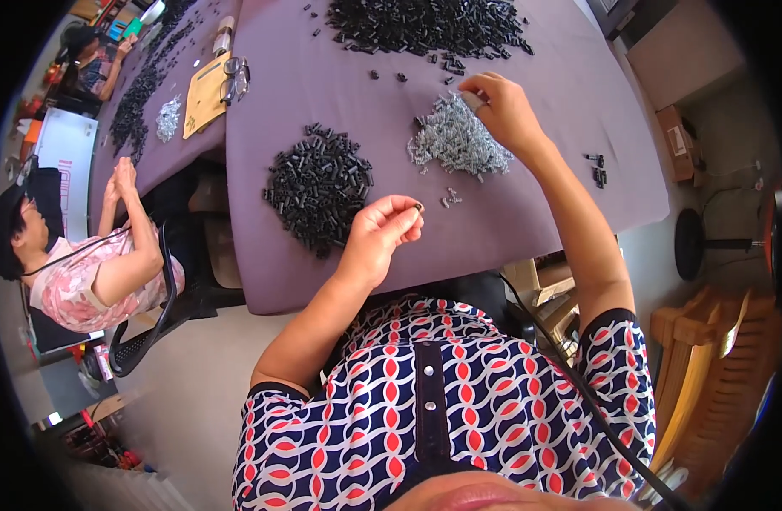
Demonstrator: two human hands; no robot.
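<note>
My left hand (pixel 382 234) is raised over the near part of the table, its thumb and fingers pinched on a small black cylindrical piece (pixel 419 207). To its left lies a round heap of short black cylinders (pixel 317 187). Farther off, my right hand (pixel 508 111) hangs at the far side of a pile of small clear pieces (pixel 456 140). Its thumb and index finger are bent together; whether anything is between them is hidden. A few loose clear bits (pixel 451 198) lie between the clear pile and my left hand.
A larger mass of black pieces (pixel 425 25) covers the table's far side. Several black pieces (pixel 597 170) lie near the right edge. On the adjoining table at left are glasses (pixel 235 81) and a yellow envelope (pixel 205 98). A co-worker (pixel 101 264) sits left; another person (pixel 93 64) sits beyond.
</note>
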